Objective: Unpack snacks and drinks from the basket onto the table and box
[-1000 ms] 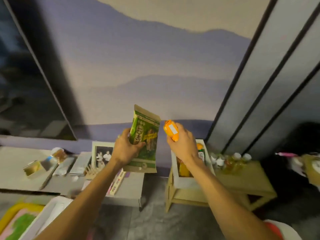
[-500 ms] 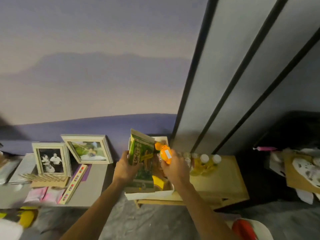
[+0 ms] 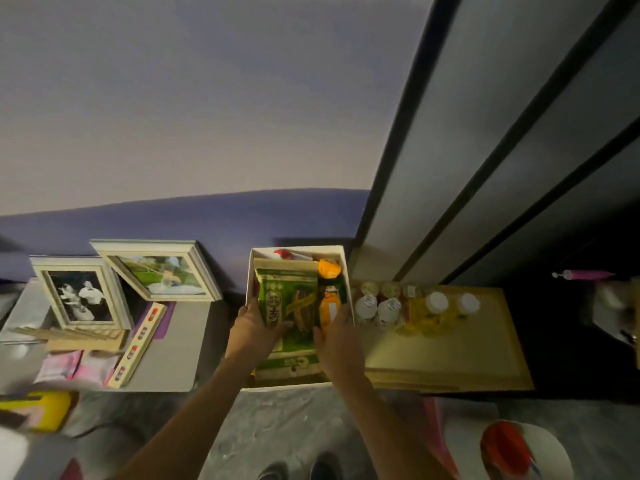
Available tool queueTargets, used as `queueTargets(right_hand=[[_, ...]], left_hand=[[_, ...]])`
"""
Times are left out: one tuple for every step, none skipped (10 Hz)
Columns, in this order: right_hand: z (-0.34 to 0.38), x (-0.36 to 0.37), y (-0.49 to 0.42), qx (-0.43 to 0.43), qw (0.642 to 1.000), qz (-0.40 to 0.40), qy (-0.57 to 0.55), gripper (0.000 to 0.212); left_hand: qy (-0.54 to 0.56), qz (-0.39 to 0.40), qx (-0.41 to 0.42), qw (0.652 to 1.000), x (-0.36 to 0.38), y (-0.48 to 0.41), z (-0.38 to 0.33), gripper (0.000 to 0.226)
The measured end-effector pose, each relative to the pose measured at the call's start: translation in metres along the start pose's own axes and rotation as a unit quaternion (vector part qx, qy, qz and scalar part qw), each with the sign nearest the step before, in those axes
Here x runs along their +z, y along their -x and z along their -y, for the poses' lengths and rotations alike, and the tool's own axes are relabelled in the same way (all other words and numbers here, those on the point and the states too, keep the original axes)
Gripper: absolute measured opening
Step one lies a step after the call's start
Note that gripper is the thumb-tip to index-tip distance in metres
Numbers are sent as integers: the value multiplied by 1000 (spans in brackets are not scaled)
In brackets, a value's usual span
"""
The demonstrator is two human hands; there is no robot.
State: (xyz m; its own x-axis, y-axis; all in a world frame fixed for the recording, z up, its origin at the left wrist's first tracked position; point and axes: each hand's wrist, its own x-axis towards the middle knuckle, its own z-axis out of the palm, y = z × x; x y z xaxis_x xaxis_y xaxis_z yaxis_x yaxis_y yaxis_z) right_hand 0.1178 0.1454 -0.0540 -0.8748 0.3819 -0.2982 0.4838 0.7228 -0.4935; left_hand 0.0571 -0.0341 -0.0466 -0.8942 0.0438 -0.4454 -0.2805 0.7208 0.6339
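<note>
— where both arms reach forward into the middle of the view, what does each hand hold?

— left hand [image 3: 254, 329]: grips the green snack packet [image 3: 289, 306] at its left edge, thumb laid across the printed front, the other fingers behind it and hidden. right hand [image 3: 341, 336]: curled round the lower end of the orange container [image 3: 329, 304]; its fingertips are hidden.

— and where do these two things sit?

— both are inside the white box [image 3: 251, 271]. the packet stands nearly upright, its lower edge down near the box's front wall. the orange container stands touching the packet's right side, close to the box's right wall. a second orange item [image 3: 329, 268] and a red-topped item [image 3: 284, 253] show at the back of the box.

— what lies around the box?

— to its right, the wooden worktop [image 3: 450, 351]; whether the box rests on it cannot be told. a cluster of small capped bottles [image 3: 377, 306] stands on that worktop, just beside the box's right wall. to the left, the grey worktop [image 3: 180, 341] carries two framed photographs [image 3: 78, 292], both tilted back, and a long strip with red marks [image 3: 138, 344] in front of them. on the floor, lower right, a white cap with a red patch [image 3: 505, 448]; at the bottom edge, the toes of two shoes [image 3: 298, 469].
</note>
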Motion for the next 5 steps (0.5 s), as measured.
queueTargets(right_hand=[[-3, 5, -5, 4, 1000, 10, -5, 87], [-1, 1, -6, 0, 1000, 12, 10, 88], [-2, -8, -1, -20, 999, -6, 41, 87], [6, -31, 11, -50, 994, -54, 84, 76], [15, -57, 24, -82, 988, -109, 69, 63]], left_hand=[[-10, 21, 10, 1000, 4, -14, 15, 103], [-16, 36, 27, 999, -4, -14, 12, 96], [-78, 12, 42, 996, -17, -8, 8, 85], [-138, -28, 63, 988, -40, 11, -5, 72], [-124, -31, 113, 985, -67, 27, -16, 69]])
